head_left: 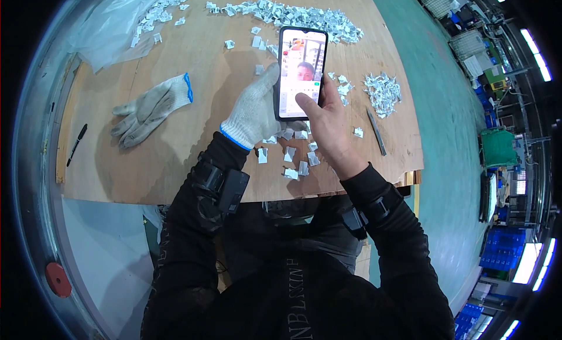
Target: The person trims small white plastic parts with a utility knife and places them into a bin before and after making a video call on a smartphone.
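A black-edged smartphone (303,93) with a lit screen is held upright above the wooden table. My left hand (253,107), in a white knitted glove with a blue cuff edge, grips it from the left and below. Bare, my right hand (331,128) closes on the phone's lower right side, its thumb over the bottom of the screen. Most fingers of both hands are hidden behind the phone. Below it lie several small bent metal pieces (290,154). An empty matching glove (153,110) rests on the table to the left.
A long heap of metal pieces (304,19) covers the far part of the wooden table (158,170). At right are a smaller pile (383,94) and a thin grey metal tool (376,132). A black pen (76,145) and clear plastic sheeting (111,32) lie left.
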The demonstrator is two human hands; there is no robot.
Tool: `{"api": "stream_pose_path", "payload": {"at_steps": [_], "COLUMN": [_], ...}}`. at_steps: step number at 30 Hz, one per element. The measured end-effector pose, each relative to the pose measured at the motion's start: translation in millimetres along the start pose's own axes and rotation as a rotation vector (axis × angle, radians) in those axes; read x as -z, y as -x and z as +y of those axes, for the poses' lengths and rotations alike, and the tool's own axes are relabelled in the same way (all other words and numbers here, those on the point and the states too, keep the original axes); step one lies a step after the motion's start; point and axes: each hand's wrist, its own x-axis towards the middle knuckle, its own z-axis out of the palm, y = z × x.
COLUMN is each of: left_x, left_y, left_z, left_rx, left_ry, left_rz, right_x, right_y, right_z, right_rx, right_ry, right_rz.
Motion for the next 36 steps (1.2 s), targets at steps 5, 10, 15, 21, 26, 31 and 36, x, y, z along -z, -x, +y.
{"api": "stream_pose_path", "payload": {"at_steps": [5,10,15,21,26,31,36], "left_x": [3.4,-2.0,-3.4,-2.1,-3.5,3.1,3.0], "left_y": [-0.8,-1.4,-1.5,-3.2,-1.7,-0.6,-2.9], "left_z": [2.5,9.3,9.4,10.2,13.9,4.2,-0.7], "left_rx": [-0.217,0.023,0.129,0.268,0.202,-0.116,-0.254], "left_ry": [-0.636,0.000,0.210,0.565,0.420,-0.399,-0.748], "left_rz": [0.031,0.027,0.041,0.058,0.035,0.047,0.051], "right_x": [2.6,5.1,-0.3,0.2,5.5,9.1,12.4], "right_y": [0.9,1.1,1.0,0.1,1.0,4.4,2.2], "right_z": [-8.8,-2.7,0.9,-2.8,-2.7,-4.2,-0.5], "right_rx": [-0.079,-0.031,0.015,-0.049,-0.053,0.007,-0.020], "right_ry": [-0.009,0.059,0.244,0.167,0.172,0.027,-0.043], "right_rz": [-0.013,-0.060,-0.004,-0.033,-0.068,-0.107,-0.085]}}
